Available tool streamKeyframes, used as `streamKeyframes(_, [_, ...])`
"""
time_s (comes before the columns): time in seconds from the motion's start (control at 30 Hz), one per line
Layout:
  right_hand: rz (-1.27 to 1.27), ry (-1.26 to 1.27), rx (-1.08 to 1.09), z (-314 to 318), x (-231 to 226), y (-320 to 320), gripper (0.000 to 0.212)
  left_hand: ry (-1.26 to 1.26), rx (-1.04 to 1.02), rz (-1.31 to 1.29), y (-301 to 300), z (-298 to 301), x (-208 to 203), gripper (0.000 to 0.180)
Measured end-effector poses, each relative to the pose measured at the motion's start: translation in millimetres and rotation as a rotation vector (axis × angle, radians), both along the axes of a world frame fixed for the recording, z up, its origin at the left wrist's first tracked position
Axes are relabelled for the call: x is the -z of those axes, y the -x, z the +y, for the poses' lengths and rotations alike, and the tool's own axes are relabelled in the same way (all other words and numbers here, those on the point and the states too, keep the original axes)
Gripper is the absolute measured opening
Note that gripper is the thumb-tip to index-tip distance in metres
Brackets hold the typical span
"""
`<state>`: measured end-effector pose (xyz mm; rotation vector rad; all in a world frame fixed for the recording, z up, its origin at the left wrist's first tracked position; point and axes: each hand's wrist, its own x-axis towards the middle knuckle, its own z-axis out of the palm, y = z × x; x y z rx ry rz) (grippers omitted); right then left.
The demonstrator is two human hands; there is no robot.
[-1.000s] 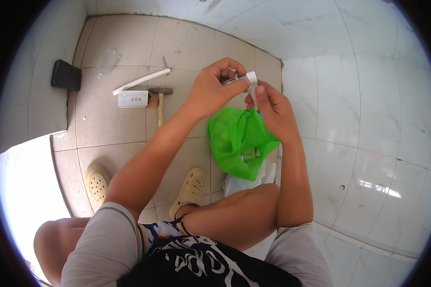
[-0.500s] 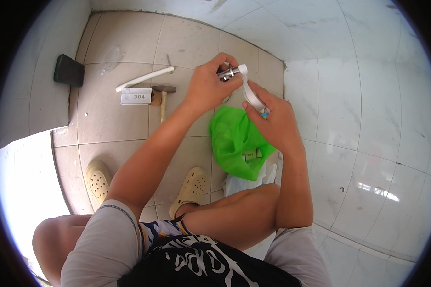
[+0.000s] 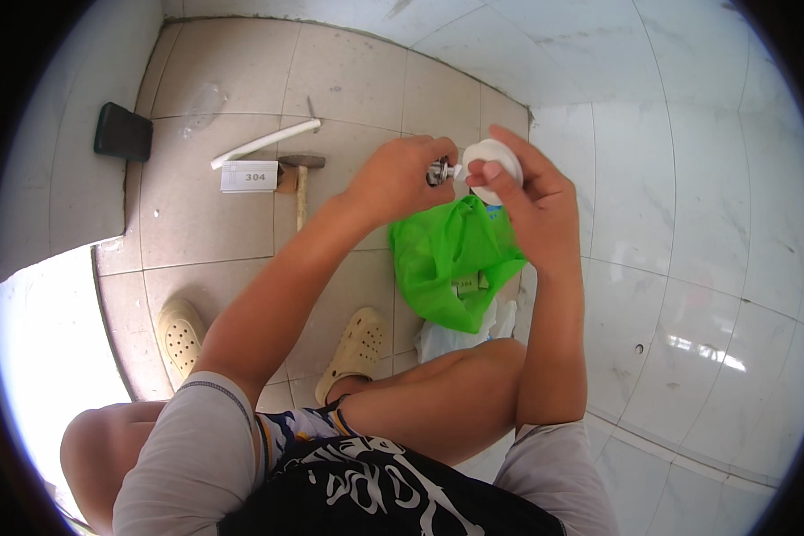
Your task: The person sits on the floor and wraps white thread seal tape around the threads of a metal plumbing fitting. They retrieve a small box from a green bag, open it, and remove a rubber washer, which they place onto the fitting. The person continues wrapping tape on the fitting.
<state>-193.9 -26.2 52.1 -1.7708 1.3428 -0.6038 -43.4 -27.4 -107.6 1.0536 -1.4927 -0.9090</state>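
My left hand (image 3: 397, 179) is closed round a small chrome valve fitting (image 3: 439, 171), most of it hidden by my fingers. White tape covers the end that points toward my other hand. Close beside it, my right hand (image 3: 538, 201) grips a roll of white thread seal tape (image 3: 494, 170) between thumb and fingers, its round flat side facing up. A narrow gap separates roll and fitting. Under both hands a green plastic bag (image 3: 442, 259) lies on the floor, and a small box shows inside it.
On the tiled floor to the left are a hammer (image 3: 302, 192), a white and grey box (image 3: 248, 177), a white tube (image 3: 266, 145) and a clear plastic piece (image 3: 204, 109). A dark phone-like object (image 3: 123, 132) rests on a ledge. White tiled walls (image 3: 670, 196) rise at right.
The roll has turned from edge-on to flat side up and now sits close to the fitting. The tape stretched between them no longer shows. My left hand has shifted slightly right and down.
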Motion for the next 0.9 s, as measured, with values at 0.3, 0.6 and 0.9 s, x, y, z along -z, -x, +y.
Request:
streamKeyframes(0.3, [-0.197,-0.028,0.217,-20,6,13,0.062,0.080,0.187,0.126,7,11,-21,0.030])
streamKeyframes(0.6, [0.046,-0.143,0.279,-27,13,22,0.058,-0.074,0.301,0.438,3,14,-34,0.024])
streamKeyframes(0.9, [0.081,-0.074,0.039,-12,17,8,0.040,-0.308,0.164,0.710,-12,-2,-35,0.023])
